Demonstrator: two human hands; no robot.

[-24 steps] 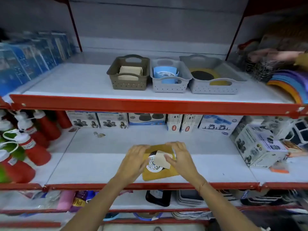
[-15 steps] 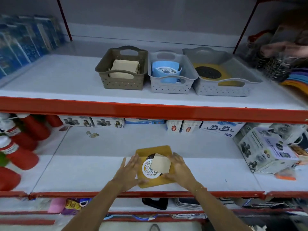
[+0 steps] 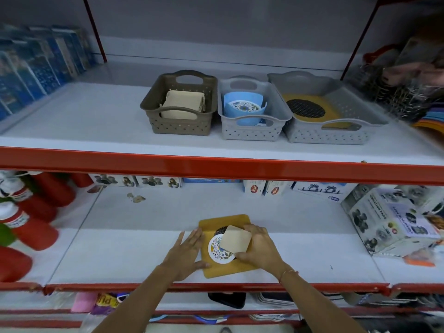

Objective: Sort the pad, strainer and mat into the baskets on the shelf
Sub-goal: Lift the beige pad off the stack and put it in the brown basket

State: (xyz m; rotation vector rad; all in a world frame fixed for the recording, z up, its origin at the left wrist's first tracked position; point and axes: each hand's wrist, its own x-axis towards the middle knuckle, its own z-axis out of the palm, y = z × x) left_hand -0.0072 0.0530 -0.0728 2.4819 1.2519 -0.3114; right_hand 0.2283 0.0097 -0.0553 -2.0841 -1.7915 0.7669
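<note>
Red-edged lower shelf (image 3: 134, 258): right hand (image 3: 258, 251) pinches the beige pad (image 3: 236, 238) over the strainer (image 3: 219, 252) and yellow mat (image 3: 230, 266); left hand (image 3: 186, 254) lies flat, fingers spread, beside them. Beyond the fingertips, above, stand three baskets (image 3: 252, 133).

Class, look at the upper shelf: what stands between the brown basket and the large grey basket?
In the head view, a small grey basket holding a blue strainer stands between the brown basket and the large grey basket.

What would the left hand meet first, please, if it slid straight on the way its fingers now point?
Probably nothing nearby: the left hand points up along the yellow mat's left edge, over bare shelf. The boxes at the back come first, though depth is unclear.
</note>
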